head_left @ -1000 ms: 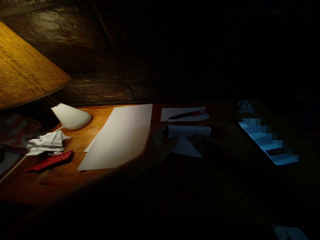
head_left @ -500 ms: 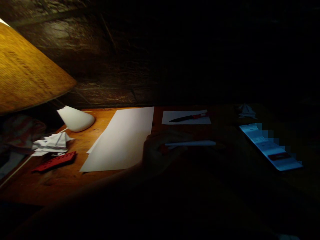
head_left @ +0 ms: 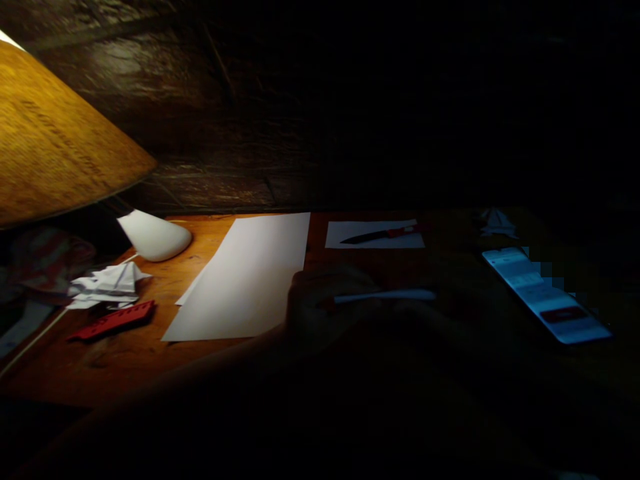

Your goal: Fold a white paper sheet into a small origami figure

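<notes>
My left hand (head_left: 325,310) is closed around the left end of a thin white piece of folded paper (head_left: 385,296), seen nearly edge-on. A small red bit (head_left: 328,302) shows at that end. My right hand (head_left: 425,317) is a dim shape in shadow near the paper's right end, and its fingers are hidden. Just left of my left hand lies a large white paper sheet (head_left: 245,280). Beyond the hands, a knife with a dark blade and red handle (head_left: 385,233) rests on a smaller white sheet (head_left: 375,235).
A folded paper figure (head_left: 107,283) and a red strip (head_left: 113,320) lie on the wooden table (head_left: 100,360) at left, below a white cone-shaped piece (head_left: 154,235) and a lampshade (head_left: 55,133). A second paper figure (head_left: 497,223) and a bluish printed leaflet (head_left: 545,295) lie right.
The paper in my hands now shows as a thin edge, not a wide roll with a triangular flap. It sits slightly lower and farther right in the view, and the whole scene has shifted slightly.
</notes>
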Demonstrator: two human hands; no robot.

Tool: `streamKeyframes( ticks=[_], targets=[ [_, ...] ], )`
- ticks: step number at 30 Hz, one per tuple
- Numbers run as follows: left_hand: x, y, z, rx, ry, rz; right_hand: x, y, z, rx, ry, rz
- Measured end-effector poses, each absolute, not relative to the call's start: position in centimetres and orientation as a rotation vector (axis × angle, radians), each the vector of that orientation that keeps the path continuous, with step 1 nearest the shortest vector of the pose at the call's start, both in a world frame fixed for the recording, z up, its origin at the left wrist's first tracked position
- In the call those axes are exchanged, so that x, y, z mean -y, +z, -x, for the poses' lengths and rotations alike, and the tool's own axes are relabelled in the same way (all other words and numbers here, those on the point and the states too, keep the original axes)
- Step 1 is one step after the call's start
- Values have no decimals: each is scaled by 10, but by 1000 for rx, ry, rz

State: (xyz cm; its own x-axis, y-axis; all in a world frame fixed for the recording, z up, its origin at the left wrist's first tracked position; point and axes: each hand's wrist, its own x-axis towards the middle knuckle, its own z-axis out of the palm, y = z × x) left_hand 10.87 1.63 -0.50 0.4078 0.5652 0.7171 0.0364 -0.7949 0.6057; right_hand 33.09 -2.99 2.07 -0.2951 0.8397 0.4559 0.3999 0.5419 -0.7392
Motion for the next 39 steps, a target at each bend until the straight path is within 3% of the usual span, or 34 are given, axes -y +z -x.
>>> streamKeyframes(
  ticks=[8, 20, 39],
  targets=[
    [-12, 2, -111, -513, 1315, -2102, 33, 8, -324, 1599, 785, 1159],
    [-11, 0, -119, -830, 1168, -1664, 27, 9, -315, 1198, 1330, 1153],
    [-23, -24, -121, -952, 819, -1534, 10, -5, -318, 1386, 1397, 1396]
  ],
)
